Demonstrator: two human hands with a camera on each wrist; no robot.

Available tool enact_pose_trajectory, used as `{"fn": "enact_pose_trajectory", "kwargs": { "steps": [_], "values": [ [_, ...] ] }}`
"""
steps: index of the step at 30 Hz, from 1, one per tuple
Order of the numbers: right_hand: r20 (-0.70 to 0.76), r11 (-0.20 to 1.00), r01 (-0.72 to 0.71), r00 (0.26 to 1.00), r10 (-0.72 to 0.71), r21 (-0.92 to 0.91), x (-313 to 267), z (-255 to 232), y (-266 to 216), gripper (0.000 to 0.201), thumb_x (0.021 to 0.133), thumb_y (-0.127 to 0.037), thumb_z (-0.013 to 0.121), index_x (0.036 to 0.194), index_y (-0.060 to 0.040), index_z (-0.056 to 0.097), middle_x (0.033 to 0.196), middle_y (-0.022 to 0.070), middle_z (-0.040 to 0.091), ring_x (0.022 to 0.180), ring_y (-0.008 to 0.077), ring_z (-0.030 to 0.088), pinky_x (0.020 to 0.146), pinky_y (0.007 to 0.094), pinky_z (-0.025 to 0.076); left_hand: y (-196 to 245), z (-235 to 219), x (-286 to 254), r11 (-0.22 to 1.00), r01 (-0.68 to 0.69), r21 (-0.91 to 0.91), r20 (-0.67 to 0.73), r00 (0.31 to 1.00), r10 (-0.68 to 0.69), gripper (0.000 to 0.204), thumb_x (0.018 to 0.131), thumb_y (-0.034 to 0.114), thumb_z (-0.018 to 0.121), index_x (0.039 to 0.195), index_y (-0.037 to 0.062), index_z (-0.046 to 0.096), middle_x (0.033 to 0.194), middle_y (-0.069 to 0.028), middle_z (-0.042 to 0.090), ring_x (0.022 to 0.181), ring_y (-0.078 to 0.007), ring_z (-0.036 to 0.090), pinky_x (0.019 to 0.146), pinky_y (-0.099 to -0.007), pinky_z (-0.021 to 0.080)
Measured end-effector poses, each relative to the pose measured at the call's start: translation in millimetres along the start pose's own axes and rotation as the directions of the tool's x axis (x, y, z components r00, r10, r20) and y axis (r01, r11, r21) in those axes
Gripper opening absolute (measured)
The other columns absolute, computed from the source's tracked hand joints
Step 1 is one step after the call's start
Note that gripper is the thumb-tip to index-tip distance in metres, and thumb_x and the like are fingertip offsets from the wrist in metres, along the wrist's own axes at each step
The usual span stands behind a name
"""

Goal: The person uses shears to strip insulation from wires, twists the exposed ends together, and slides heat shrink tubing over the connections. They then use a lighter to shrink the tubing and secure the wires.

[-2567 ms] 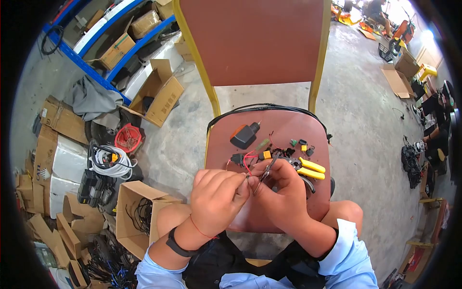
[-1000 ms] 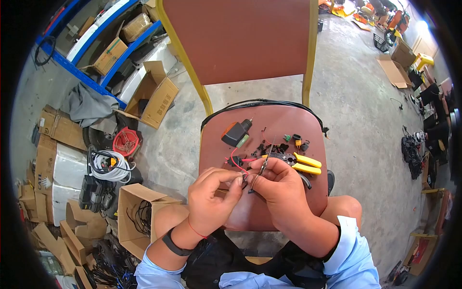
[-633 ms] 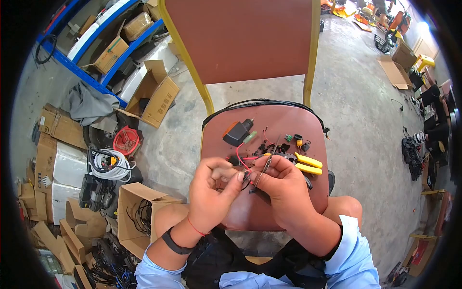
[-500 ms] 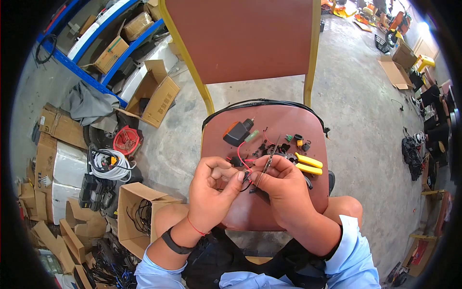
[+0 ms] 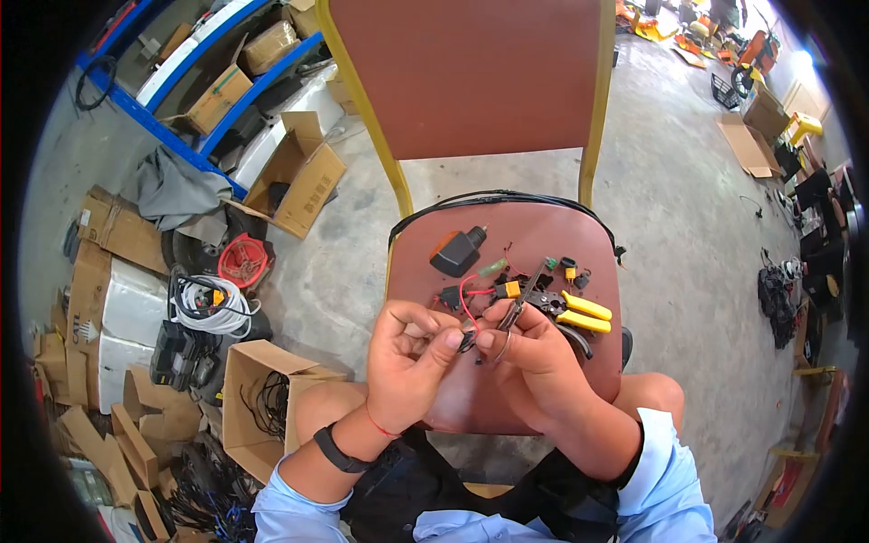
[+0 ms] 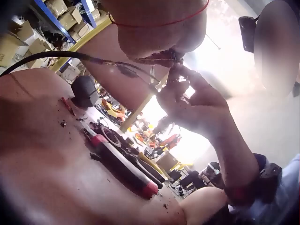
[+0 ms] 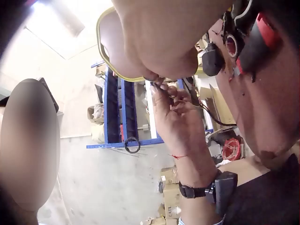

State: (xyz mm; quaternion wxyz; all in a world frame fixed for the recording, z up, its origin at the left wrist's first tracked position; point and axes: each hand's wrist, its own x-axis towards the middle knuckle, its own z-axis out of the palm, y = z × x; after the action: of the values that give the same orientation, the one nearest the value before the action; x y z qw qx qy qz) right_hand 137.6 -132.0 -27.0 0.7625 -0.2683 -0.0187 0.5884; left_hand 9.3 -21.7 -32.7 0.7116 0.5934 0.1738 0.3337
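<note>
My left hand (image 5: 409, 357) pinches a thin wire end between thumb and fingers, over the front of the chair seat (image 5: 453, 403). A red wire (image 5: 464, 294) loops up from there beside a black connector (image 5: 450, 296). Close against it, my right hand (image 5: 534, 362) grips a slim, scissors-like metal tool (image 5: 518, 308), its point up and away and a thin loop by the thumb. The fingertips nearly meet, partly hiding the wire. Behind them lie wire strippers with yellow handles (image 5: 584, 312), a yellow connector (image 5: 511, 290) and an orange-and-black turn signal lamp (image 5: 457, 253).
Red-and-black-handled pliers (image 6: 124, 164) rest on the seat in the left wrist view. Black cable (image 5: 498, 196) runs along the seat's back edge below the chair back (image 5: 471, 81). An open carton (image 5: 262, 389) stands left of the knees, with blue shelving (image 5: 195, 100) farther off.
Since a second ago my left index finger has drawn back from the wire while the thumb stays on it. The tool in my right hand leans farther right. The head view has shifted slightly.
</note>
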Motion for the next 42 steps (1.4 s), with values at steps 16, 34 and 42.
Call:
{"fn": "enact_pose_trajectory", "kwargs": {
  "steps": [16,34,42],
  "values": [
    [0.122,0.990,-0.094,0.989,0.081,0.105,2.1,-0.5,11.5,0.028,0.087,0.002,0.071,0.111,-0.0091,0.061,0.098,0.0021,0.069,0.092,0.0120,0.065,0.081,0.0252,0.045,4.2,-1.6,-13.5,0.996,-0.084,0.029,-0.050,0.995,0.085,0.024,0.095,-0.002,0.064,0.105,0.0066,0.043,0.095,-0.0091,0.065,0.074,-0.0055,0.056,0.062,-0.0197,0.046],
    [-0.003,0.982,0.020,1.000,-0.021,-0.189,1.5,6.6,-3.6,0.030,0.087,-0.002,0.071,0.115,-0.0055,0.062,0.101,0.0021,0.068,0.089,0.0081,0.061,0.071,0.0219,0.041,0.0,3.1,-7.3,0.953,-0.208,0.223,-0.069,0.971,0.228,0.023,0.093,-0.005,0.065,0.102,0.0038,0.046,0.095,-0.0113,0.066,0.087,-0.0130,0.063,0.078,-0.0266,0.053],
    [0.031,0.942,-0.098,0.993,0.114,-0.320,3.2,7.2,-25.4,0.031,0.087,0.001,0.070,0.116,-0.0067,0.060,0.100,0.0014,0.067,0.089,0.0085,0.063,0.071,0.0221,0.044,-3.1,5.9,-7.6,0.917,-0.271,0.292,-0.012,0.958,0.286,0.026,0.094,-0.001,0.065,0.099,0.0073,0.041,0.088,-0.0087,0.061,0.077,-0.0111,0.052,0.071,-0.0241,0.044]
  ]
}}
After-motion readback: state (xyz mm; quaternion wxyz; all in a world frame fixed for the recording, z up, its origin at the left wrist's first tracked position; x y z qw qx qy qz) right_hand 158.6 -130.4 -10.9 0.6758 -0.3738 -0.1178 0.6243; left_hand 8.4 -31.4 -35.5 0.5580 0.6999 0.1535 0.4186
